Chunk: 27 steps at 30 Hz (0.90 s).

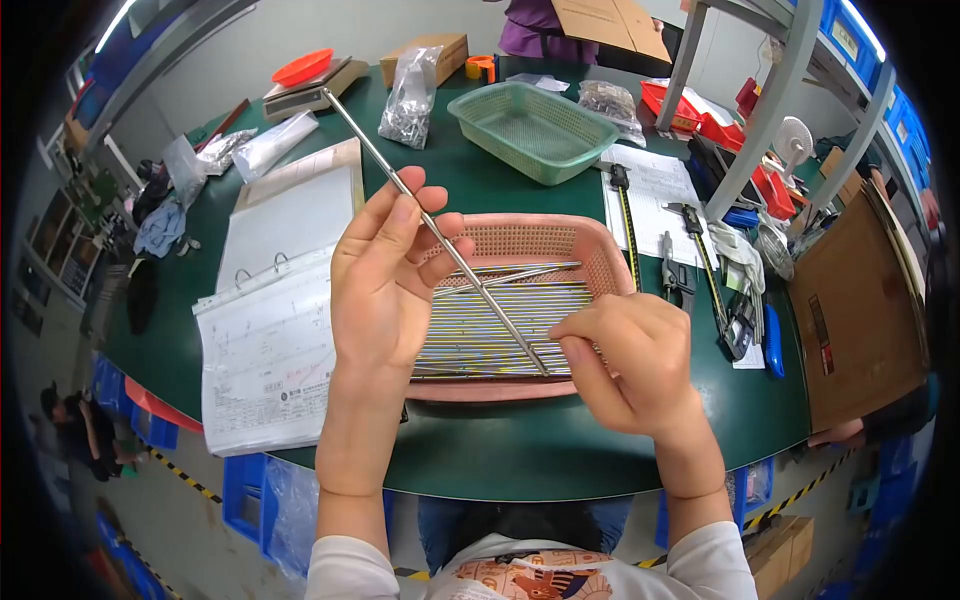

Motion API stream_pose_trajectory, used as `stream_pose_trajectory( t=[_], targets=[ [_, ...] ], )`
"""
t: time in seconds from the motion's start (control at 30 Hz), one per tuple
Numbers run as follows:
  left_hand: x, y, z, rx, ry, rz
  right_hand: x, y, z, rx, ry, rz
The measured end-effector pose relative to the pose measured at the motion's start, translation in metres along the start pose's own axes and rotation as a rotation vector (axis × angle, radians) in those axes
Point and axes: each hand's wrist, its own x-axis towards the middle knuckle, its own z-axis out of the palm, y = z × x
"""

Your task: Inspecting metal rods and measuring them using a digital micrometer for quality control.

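Note:
A slim metal rod [468, 270] slants across the middle, its upper end far left and its lower end over the basket. My left hand [385, 265] grips it between thumb and fingers, palm turned up. Beside the rod's lower end is my right hand [640, 360], fingers curled and the thumb close to the forefinger. Whatever those fingers may hold is hidden, and I cannot tell whether they touch the rod. Under both hands stands a pink plastic basket [520, 222] with many similar rods [480, 335] lying side by side; a few lie askew at the back.
A ring binder [270, 350] lies open at left. Behind are a green basket [540, 130], a bag of small parts [410, 95] and a scale [315, 90]. Calipers [690, 220] and papers [650, 190] lie at right, near a shelf post [765, 110] and cardboard [860, 310]. Another person [540, 30] stands opposite.

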Motion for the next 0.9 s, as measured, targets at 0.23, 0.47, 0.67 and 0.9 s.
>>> stream_pose_trajectory(
  t=[0.23, 0.47, 0.67, 0.9],
  targets=[
    [0.003, 0.002, -0.003, -0.054, 0.014, -0.001, 0.000, 0.002, 0.006, 0.014, 0.065, -0.039],
    [0.002, -0.001, -0.003, -0.045, 0.043, -0.010, 0.000, 0.003, 0.005, -0.001, 0.034, -0.048],
    [0.001, -0.003, -0.001, -0.009, 0.031, 0.004, -0.004, 0.005, 0.008, -0.048, -0.019, -0.053],
    [0.007, -0.006, -0.005, 0.107, -0.016, 0.101, -0.001, 0.004, 0.003, -0.079, -0.166, 0.005]
  ],
)
